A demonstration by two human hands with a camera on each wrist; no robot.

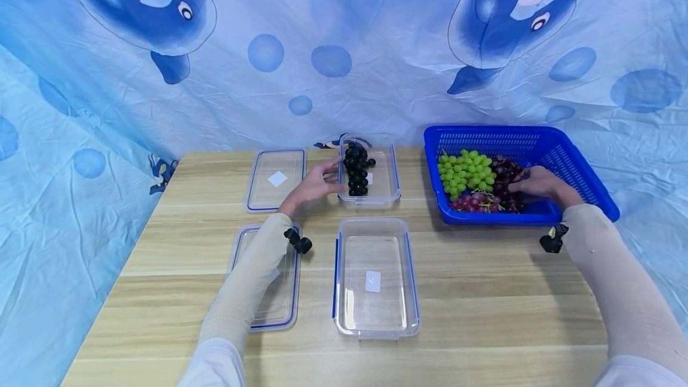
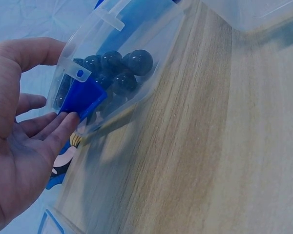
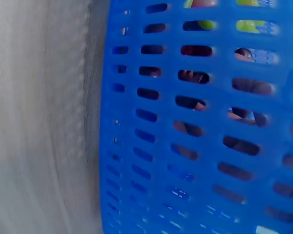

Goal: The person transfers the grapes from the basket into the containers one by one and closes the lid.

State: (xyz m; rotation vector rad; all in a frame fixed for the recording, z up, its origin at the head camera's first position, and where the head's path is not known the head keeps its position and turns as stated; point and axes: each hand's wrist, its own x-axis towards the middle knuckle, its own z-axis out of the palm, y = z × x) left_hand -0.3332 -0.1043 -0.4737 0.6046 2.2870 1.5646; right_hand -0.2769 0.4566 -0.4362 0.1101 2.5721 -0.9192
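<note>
My left hand (image 1: 317, 183) is at the left side of a clear plastic box (image 1: 384, 163) holding a bunch of black grapes (image 1: 356, 169). In the left wrist view its fairly straight fingers touch the box's rim and hanging blue latch (image 2: 83, 95). My right hand (image 1: 537, 184) reaches into a blue basket (image 1: 583, 166), against the right end of a dark purple grape bunch (image 1: 505, 175). Its fingertips are partly hidden among the grapes, so I cannot tell whether they grip. Green grapes (image 1: 466, 171) and red grapes (image 1: 475, 203) lie beside that bunch. The basket wall (image 3: 185, 141) fills most of the right wrist view.
A second clear box (image 1: 376, 309) with a white label stands at the front middle of the wooden table (image 1: 484, 315). One blue-edged lid (image 1: 263, 172) lies at the back left. Another lid (image 1: 285, 309) is partly under my left forearm. A blue dolphin-print curtain (image 1: 344, 28) hangs behind.
</note>
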